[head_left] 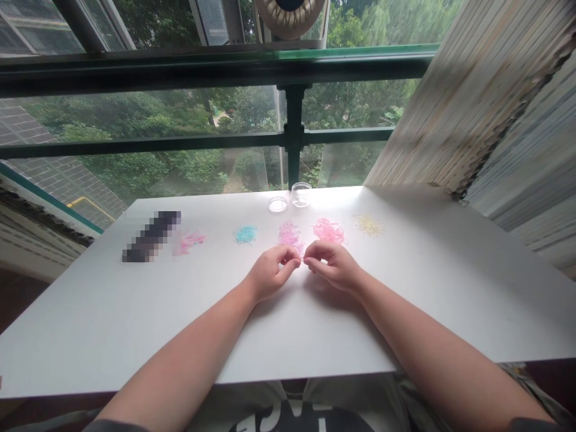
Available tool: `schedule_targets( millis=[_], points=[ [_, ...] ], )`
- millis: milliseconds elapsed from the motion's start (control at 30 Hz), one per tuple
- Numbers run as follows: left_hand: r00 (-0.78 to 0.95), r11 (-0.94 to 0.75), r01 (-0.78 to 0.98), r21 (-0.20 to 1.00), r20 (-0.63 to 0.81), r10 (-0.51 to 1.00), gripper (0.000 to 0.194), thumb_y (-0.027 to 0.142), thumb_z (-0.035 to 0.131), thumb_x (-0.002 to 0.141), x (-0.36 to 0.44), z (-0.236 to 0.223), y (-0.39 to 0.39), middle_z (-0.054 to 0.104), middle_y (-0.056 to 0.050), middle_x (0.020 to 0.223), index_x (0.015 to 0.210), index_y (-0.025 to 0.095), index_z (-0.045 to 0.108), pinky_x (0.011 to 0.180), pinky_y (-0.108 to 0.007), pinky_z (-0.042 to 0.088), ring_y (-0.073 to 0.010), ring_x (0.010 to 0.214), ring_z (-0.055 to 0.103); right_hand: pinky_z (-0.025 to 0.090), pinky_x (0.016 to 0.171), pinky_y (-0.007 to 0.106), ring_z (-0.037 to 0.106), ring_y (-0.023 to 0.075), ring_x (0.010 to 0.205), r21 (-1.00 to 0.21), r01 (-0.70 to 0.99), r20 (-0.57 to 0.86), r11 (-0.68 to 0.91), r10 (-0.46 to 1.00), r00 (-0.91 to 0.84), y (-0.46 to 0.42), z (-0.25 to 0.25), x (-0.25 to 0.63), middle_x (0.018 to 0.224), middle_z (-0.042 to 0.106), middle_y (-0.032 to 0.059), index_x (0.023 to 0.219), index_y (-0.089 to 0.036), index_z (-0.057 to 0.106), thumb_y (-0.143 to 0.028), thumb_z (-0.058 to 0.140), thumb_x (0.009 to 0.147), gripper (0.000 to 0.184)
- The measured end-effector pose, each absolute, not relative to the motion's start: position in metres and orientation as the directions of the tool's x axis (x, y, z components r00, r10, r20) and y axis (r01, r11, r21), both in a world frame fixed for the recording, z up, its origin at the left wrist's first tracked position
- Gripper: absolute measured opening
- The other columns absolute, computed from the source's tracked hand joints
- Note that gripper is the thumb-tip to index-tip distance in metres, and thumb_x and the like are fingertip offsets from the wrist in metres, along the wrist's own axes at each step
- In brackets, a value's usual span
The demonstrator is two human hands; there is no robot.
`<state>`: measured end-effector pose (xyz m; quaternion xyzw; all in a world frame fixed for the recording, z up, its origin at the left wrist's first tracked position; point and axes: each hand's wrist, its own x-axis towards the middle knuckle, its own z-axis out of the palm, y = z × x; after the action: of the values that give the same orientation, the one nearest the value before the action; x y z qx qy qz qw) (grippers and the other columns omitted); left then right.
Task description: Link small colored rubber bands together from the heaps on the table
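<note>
My left hand [270, 273] and my right hand [333, 264] rest on the white table [135, 312], fingertips pinched and meeting just below a light pink pile of tiny rubber bands [290, 234]. A small pink band seems to be held between the two pinches, though it is too small to be sure. Other small piles lie in a row: pink [192, 241] at the left, teal [245, 234], brighter pink [328, 231] and pale yellow [368, 225] at the right.
A clear round jar [301, 194] and its lid [278, 204] stand at the table's far edge. A dark blurred object [150, 236] lies at the left. A window railing runs behind; a ribbed wall rises on the right.
</note>
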<state>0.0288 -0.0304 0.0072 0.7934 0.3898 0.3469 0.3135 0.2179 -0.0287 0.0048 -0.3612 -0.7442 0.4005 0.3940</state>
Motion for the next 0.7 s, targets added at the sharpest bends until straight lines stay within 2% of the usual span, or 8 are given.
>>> schedule_targets(
  millis=[133, 367, 533, 700],
  points=[
    [0.458, -0.498, 0.413, 0.762, 0.299, 0.837, 0.014, 0.027, 0.048, 0.084, 0.027, 0.008, -0.029, 0.06, -0.002, 0.075, 0.078, 0.017, 0.056, 0.067, -0.024, 0.044, -0.0135, 0.072, 0.055, 0.044, 0.056, 0.025, 0.054, 0.0113, 0.056, -0.891, 0.215, 0.287, 0.401, 0.861, -0.419, -0.027, 0.005, 0.221, 0.062, 0.057, -0.0004, 0.075, -0.017, 0.055, -0.023, 0.055, 0.081, 0.008],
    [0.444, -0.453, 0.424, 0.784, 0.256, 0.859, 0.017, 0.028, 0.045, 0.086, 0.024, 0.008, -0.028, 0.059, -0.003, 0.077, 0.08, 0.016, 0.055, 0.068, -0.025, 0.043, -0.0137, 0.072, 0.054, 0.044, 0.053, 0.025, 0.052, 0.0106, 0.054, -0.896, 0.144, 0.372, 0.421, 0.886, -0.278, -0.019, 0.005, 0.232, 0.061, 0.053, -0.0011, 0.074, -0.017, 0.054, -0.028, 0.057, 0.08, 0.013],
    [0.456, -0.447, 0.416, 0.792, 0.243, 0.856, 0.016, 0.028, 0.046, 0.086, 0.026, 0.007, -0.03, 0.059, -0.002, 0.077, 0.08, 0.016, 0.055, 0.07, -0.024, 0.042, -0.0128, 0.073, 0.054, 0.045, 0.054, 0.025, 0.051, 0.0113, 0.058, -0.856, 0.22, 0.367, 0.468, 0.85, -0.378, -0.022, 0.005, 0.228, 0.065, 0.055, -0.0003, 0.091, -0.018, 0.059, -0.026, 0.061, 0.076, 0.017],
    [0.45, -0.431, 0.415, 0.801, 0.231, 0.863, 0.016, 0.029, 0.048, 0.085, 0.026, 0.007, -0.029, 0.061, -0.002, 0.079, 0.081, 0.016, 0.057, 0.069, -0.024, 0.043, -0.0132, 0.074, 0.055, 0.044, 0.054, 0.024, 0.051, 0.0114, 0.058, -0.812, 0.299, 0.372, 0.501, 0.84, -0.395, -0.025, 0.007, 0.223, 0.064, 0.058, 0.001, 0.078, -0.018, 0.061, -0.023, 0.059, 0.076, 0.006]
  ],
)
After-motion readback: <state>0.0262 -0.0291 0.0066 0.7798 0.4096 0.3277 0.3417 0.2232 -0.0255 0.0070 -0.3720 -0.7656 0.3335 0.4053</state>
